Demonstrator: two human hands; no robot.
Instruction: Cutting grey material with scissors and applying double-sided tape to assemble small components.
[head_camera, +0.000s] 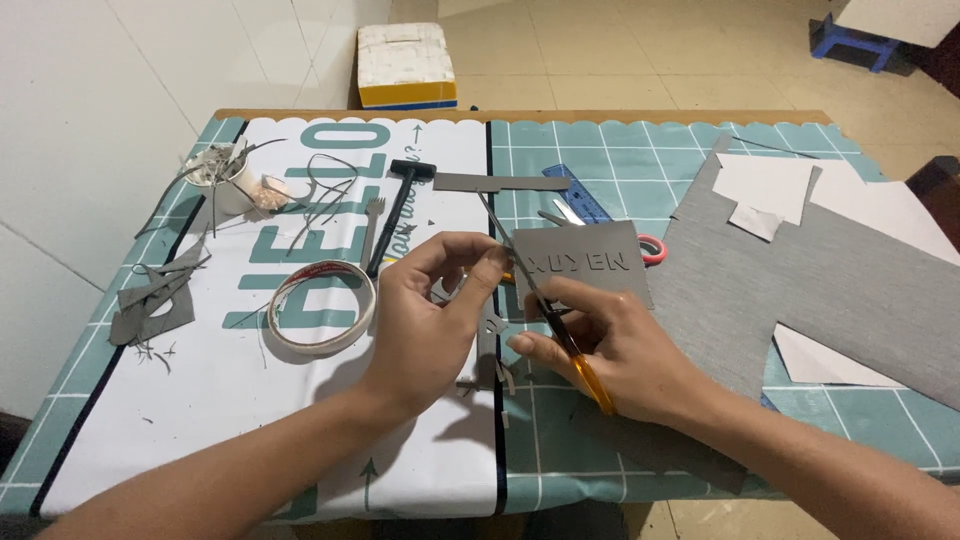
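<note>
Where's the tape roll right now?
In the head view, the tape roll lies flat on the white mat, left of centre, just left of the left hand and below the black-headed mallet.

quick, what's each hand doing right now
Left hand: closed, pinching a small grey cutout.
Right hand: closed on orange-handled scissors.
</note>
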